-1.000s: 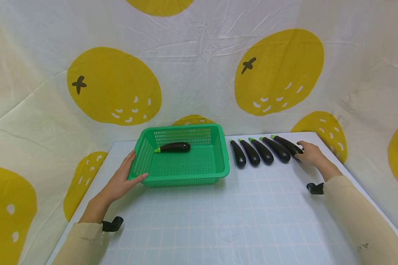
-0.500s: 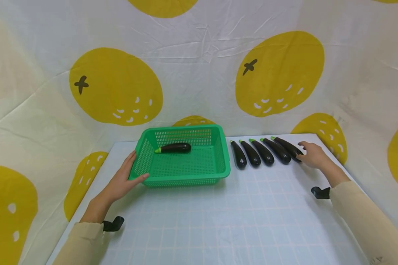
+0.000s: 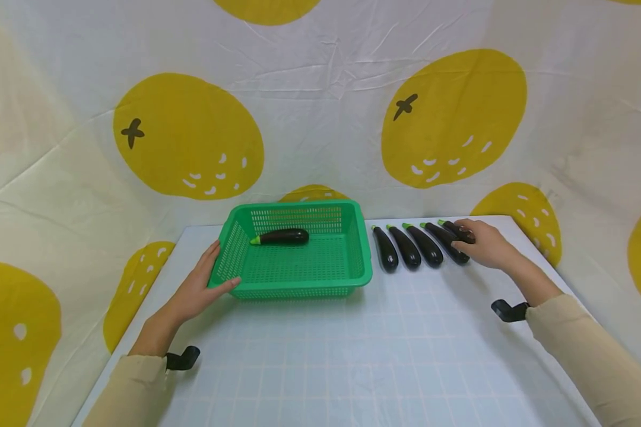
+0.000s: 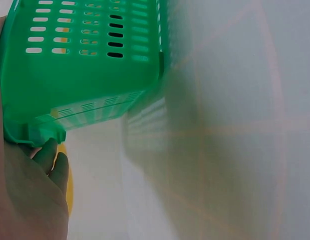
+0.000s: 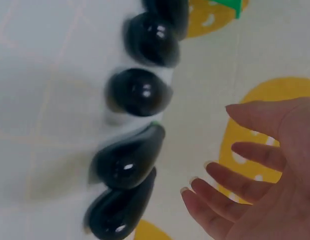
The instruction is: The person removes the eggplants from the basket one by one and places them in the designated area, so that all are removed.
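Observation:
A green basket [image 3: 299,286] stands at the back left with one dark eggplant [image 3: 285,237] in it, green stem to the left. My left hand [image 3: 192,293] grips its near left corner, thumb along the near rim; in the left wrist view, fingertips [image 4: 58,170] bend beneath the rim. Several eggplants [image 3: 406,246] lie in a row right of the basket, stems pointing away. My right hand [image 3: 486,243] hovers over the two rightmost ones, hiding part of the last eggplant [image 3: 451,226]. In the right wrist view its fingers are spread and nothing lies between them.
A pale checked cloth [image 3: 352,356] covers the table. Directly behind the table's back edge hangs a white curtain [image 3: 320,136] with large yellow fruit prints, which also runs along both sides.
My right hand has shifted left, from beside the rightmost eggplant to over the last two in the row. The left hand, basket and eggplants have stayed in place.

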